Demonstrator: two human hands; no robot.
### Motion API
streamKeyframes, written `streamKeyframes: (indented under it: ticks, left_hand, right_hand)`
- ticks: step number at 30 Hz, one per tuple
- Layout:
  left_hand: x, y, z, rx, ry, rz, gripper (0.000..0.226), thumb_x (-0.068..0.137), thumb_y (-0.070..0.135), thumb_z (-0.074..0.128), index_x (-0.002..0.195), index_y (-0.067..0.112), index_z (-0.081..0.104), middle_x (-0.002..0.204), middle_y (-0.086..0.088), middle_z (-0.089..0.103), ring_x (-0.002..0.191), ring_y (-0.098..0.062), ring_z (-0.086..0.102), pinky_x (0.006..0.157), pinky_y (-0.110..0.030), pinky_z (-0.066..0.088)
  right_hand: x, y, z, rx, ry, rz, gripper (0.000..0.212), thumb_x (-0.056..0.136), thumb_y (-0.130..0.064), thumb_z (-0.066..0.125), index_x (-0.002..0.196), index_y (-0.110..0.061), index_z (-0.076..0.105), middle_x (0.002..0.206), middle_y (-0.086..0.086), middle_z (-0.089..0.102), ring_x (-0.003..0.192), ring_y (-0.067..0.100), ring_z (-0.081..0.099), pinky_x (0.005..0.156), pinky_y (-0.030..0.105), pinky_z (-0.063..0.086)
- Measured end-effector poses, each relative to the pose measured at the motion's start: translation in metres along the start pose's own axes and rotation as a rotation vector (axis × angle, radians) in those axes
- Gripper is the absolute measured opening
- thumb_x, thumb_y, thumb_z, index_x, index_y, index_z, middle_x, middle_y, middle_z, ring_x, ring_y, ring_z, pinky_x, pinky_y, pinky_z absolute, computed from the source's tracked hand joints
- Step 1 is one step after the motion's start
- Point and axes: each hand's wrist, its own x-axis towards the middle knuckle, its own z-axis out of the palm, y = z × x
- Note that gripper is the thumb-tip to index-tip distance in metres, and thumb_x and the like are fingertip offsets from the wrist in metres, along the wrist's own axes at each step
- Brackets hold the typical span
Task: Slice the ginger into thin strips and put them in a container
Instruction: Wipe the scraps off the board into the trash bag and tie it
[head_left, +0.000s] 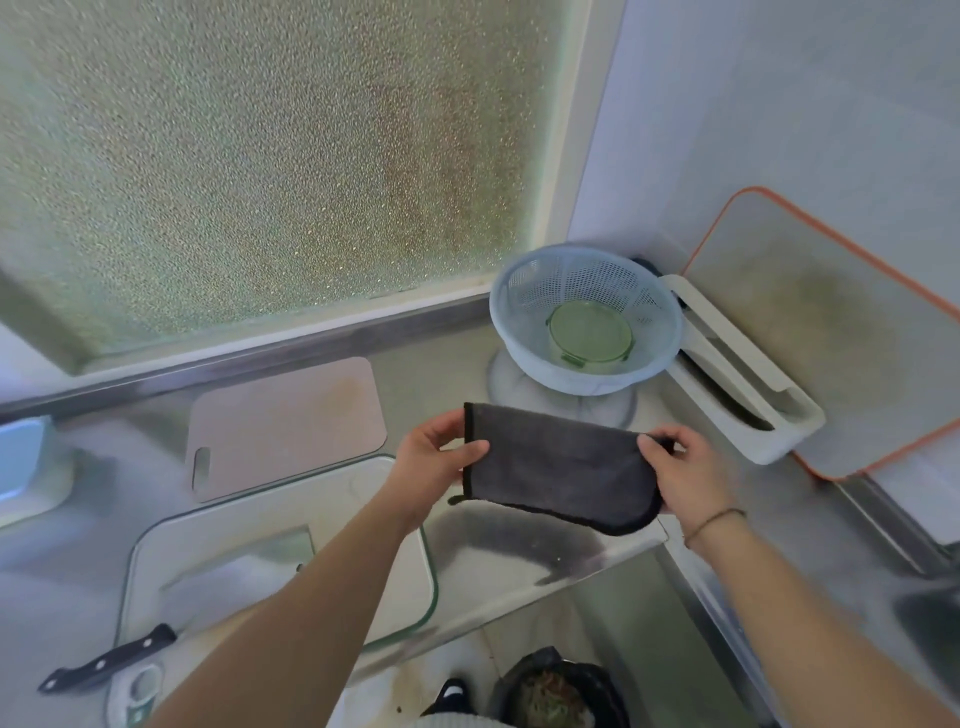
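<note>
**Cloth in hand, no ginger in sight**

My left hand (441, 457) and right hand (685, 467) pinch a grey cloth (561, 465) stretched taut; tidying, I judge. Knife (111, 657) nearest, glass board (280, 566) beyond. Next: lay the cloth down.

No legible text, label, brand, number or sign observed anywhere in the head view. Surfaces checked: grey cloth (561, 467), pink cutting board (291, 421), orange-rimmed board (831, 332), blue colander (587, 317) and black-handled knife (109, 660) near the desk's front left edge; all unmarked. Frame is soft and blurred, so any fine print cannot be resolved.
</note>
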Motion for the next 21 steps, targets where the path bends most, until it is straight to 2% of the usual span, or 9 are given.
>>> streamKeyframes:
  ticks: [2, 6, 7, 11, 13, 15, 17, 19, 21]
  left_hand:
    - [-0.002, -0.004, 0.01, -0.015, -0.046, -0.062, 0.03, 0.097, 0.003, 0.064, 0.123, 0.016, 0.07, 0.111, -0.006, 0.074, 0.093, -0.02, 0.072, 0.073, -0.033, 0.06]
    - [-0.006, -0.013, 0.033, 0.01, -0.113, -0.089, 0.025, 0.097, 0.015, 0.067, 0.122, 0.014, 0.069, 0.109, -0.005, 0.076, 0.097, -0.022, 0.071, 0.083, -0.032, 0.059]
    - [-0.007, -0.015, 0.036, 0.011, -0.1, -0.09, 0.023, 0.095, 0.014, 0.07, 0.117, 0.013, 0.07, 0.106, -0.007, 0.077, 0.096, -0.023, 0.072, 0.084, -0.032, 0.059]
    - [-0.009, -0.022, 0.041, -0.088, -0.055, -0.188, 0.028, 0.094, 0.011, 0.07, 0.121, 0.004, 0.067, 0.115, -0.019, 0.073, 0.102, -0.031, 0.072, 0.084, -0.037, 0.06]
    - [-0.012, -0.024, 0.044, -0.156, -0.049, -0.231, 0.024, 0.098, 0.005, 0.062, 0.121, 0.001, 0.066, 0.114, -0.017, 0.074, 0.099, -0.028, 0.072, 0.081, -0.035, 0.061]
    - [-0.013, -0.027, 0.05, -0.21, -0.056, -0.242, 0.023, 0.098, 0.003, 0.059, 0.12, -0.001, 0.066, 0.112, -0.017, 0.074, 0.099, -0.029, 0.072, 0.083, -0.036, 0.061]
    - [-0.011, -0.031, 0.051, -0.134, -0.023, -0.234, 0.017, 0.098, 0.005, 0.062, 0.114, 0.003, 0.068, 0.108, -0.015, 0.076, 0.097, -0.027, 0.074, 0.08, -0.035, 0.061]
    - [-0.008, -0.036, 0.049, 0.028, 0.023, -0.232, 0.012, 0.096, 0.005, 0.065, 0.105, 0.009, 0.071, 0.099, -0.008, 0.078, 0.091, -0.023, 0.075, 0.075, -0.031, 0.06]
    - [-0.003, -0.041, 0.05, 0.113, 0.034, -0.245, 0.013, 0.094, 0.004, 0.069, 0.1, 0.014, 0.072, 0.095, -0.004, 0.078, 0.088, -0.019, 0.075, 0.073, -0.029, 0.059]
  right_hand:
    - [-0.013, -0.01, 0.014, -0.112, 0.041, -0.13, 0.01, 0.085, -0.026, 0.07, 0.088, -0.026, 0.061, 0.092, 0.002, 0.069, 0.088, 0.024, 0.066, 0.078, 0.048, 0.058]
    - [-0.055, -0.028, 0.057, 0.043, -0.536, -0.149, 0.025, 0.091, -0.02, 0.065, 0.114, -0.028, 0.06, 0.109, -0.006, 0.068, 0.096, 0.01, 0.068, 0.079, 0.041, 0.06]
    - [-0.061, -0.03, 0.063, 0.02, -0.572, -0.207, 0.028, 0.094, -0.021, 0.061, 0.121, -0.024, 0.059, 0.11, -0.007, 0.068, 0.096, 0.007, 0.068, 0.082, 0.036, 0.06]
    - [-0.052, -0.002, 0.053, 0.177, 0.01, -0.299, 0.007, 0.092, -0.017, 0.064, 0.096, -0.023, 0.065, 0.091, -0.002, 0.073, 0.083, 0.017, 0.072, 0.078, 0.03, 0.059]
    - [-0.047, 0.016, 0.046, 0.249, -0.058, -0.139, 0.036, 0.082, -0.048, 0.07, 0.106, -0.022, 0.064, 0.106, 0.0, 0.07, 0.101, 0.02, 0.067, 0.089, 0.037, 0.055]
    - [-0.048, 0.038, 0.045, 0.299, -0.414, 0.066, 0.075, 0.073, -0.069, 0.065, 0.123, -0.013, 0.06, 0.117, 0.006, 0.069, 0.11, 0.024, 0.065, 0.094, 0.044, 0.052]
    - [-0.051, 0.052, 0.043, 0.251, -0.565, 0.098, 0.056, 0.086, -0.046, 0.067, 0.125, -0.006, 0.059, 0.111, 0.008, 0.072, 0.103, 0.025, 0.069, 0.089, 0.042, 0.056]
    - [-0.049, 0.058, 0.039, 0.259, -0.47, 0.128, 0.033, 0.091, -0.015, 0.066, 0.122, -0.007, 0.059, 0.104, 0.011, 0.073, 0.089, 0.031, 0.072, 0.073, 0.041, 0.061]
    - [-0.038, 0.062, 0.034, 0.253, -0.376, 0.154, 0.03, 0.09, -0.007, 0.065, 0.119, -0.009, 0.058, 0.098, 0.015, 0.072, 0.072, 0.04, 0.071, 0.059, 0.041, 0.061]
